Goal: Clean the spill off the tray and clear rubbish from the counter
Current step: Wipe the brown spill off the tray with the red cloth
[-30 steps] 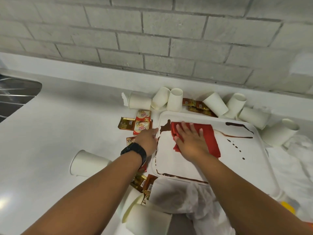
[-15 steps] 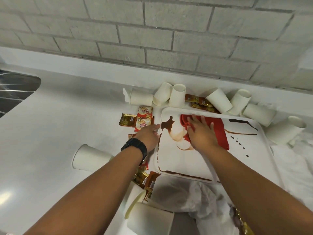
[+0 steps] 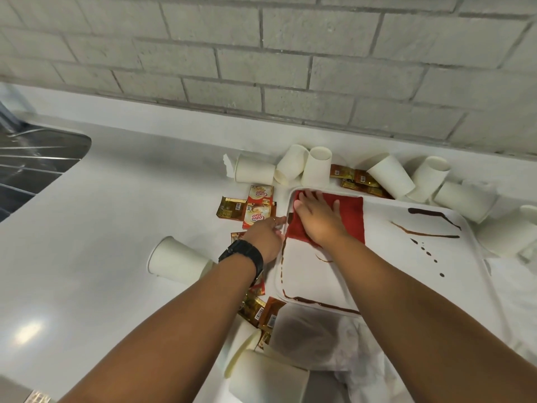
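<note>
right hand (image 3: 318, 221): flat on the red cloth (image 3: 347, 216), fingers straight, pressing it, not clenched; sits at the tray's 10 o'clock corner
left hand (image 3: 266, 238): fingers curled on the tray's left rim at 9 o'clock, looks like it's bracing the tray (image 3: 377, 274); exact grip partly hidden, I'd call it a light hold
change: half a second ago the cloth was nearer the top middle and a brown blob plus a pale smear lay at 10 o'clock; now the cloth covers that corner and the blob is gone from view
meaning: top-left pool is likely absorbed; wipe is working, but well short of done
spill left (image 3: 433, 225): streaks and drips at 2 to 3 o'clock; thin line down the 9 o'clock edge; long line along the 6 o'clock edge
rubbish: paper cups (image 3: 315, 167) tipped over at 11 to 2 o'clock beyond the tray, one more at 9 o'clock; sachets (image 3: 258, 209) just left of the tray; crumpled tissue (image 3: 334, 344) at 6 o'clock; none cleared yet
next, my guess: drag cloth along edges, then right side
</note>
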